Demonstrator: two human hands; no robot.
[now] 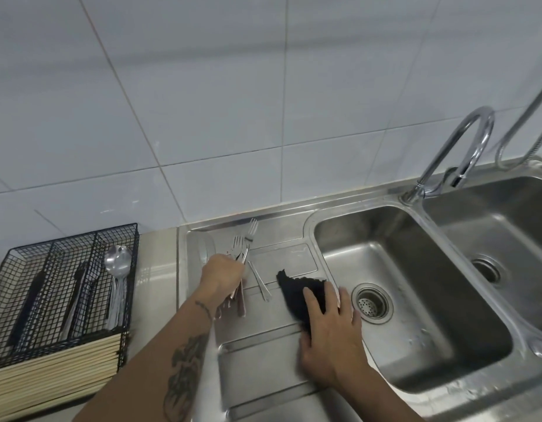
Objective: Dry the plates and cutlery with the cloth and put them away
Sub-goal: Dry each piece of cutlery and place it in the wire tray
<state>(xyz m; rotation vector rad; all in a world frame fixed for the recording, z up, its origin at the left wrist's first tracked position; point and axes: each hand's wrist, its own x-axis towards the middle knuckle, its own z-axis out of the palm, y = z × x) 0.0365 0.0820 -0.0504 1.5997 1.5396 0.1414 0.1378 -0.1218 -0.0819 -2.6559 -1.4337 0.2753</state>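
Note:
My left hand grips a bunch of steel forks over the steel draining board, tines pointing away toward the wall. One more fork lies loose on the board just to the right of that bunch. A black cloth lies on the board near the sink's edge. My right hand rests flat on the cloth's near part, fingers straight. No plates are in view.
A black wire cutlery basket stands on the counter at left, holding spoons and dark-handled pieces, with a bamboo mat under it. A double steel sink with a curved tap lies to the right. The tiled wall is behind.

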